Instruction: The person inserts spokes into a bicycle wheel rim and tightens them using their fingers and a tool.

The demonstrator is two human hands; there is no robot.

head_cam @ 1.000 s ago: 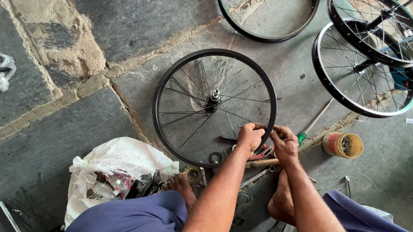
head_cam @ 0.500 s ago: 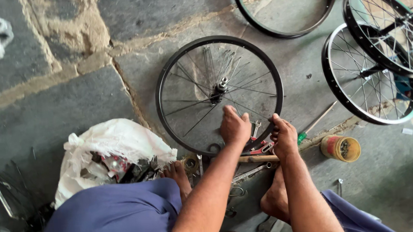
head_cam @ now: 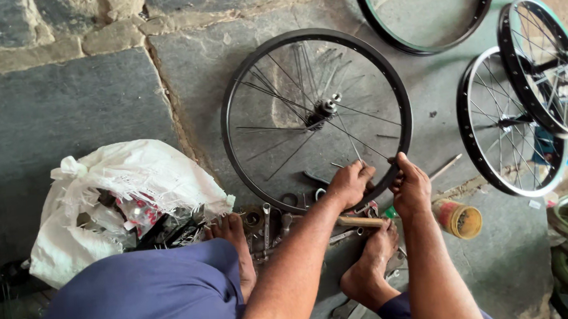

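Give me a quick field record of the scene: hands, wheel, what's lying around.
left hand: gripping a spoke just inside the rim's near edge
right hand: on the rim's near edge
wheel: black rim, partly spoked, flat on the stone floor
white bag: left of the wheel, open, parts inside
yellow tin: right of the hands
other wheels: far right

Both hands, left (head_cam: 350, 183) and right (head_cam: 412, 186), curl closed, arms outstretched.

Black spoked wheel rim (head_cam: 242, 97) flat on stone floor, hub (head_cam: 323, 107) centred, near edge gripped.
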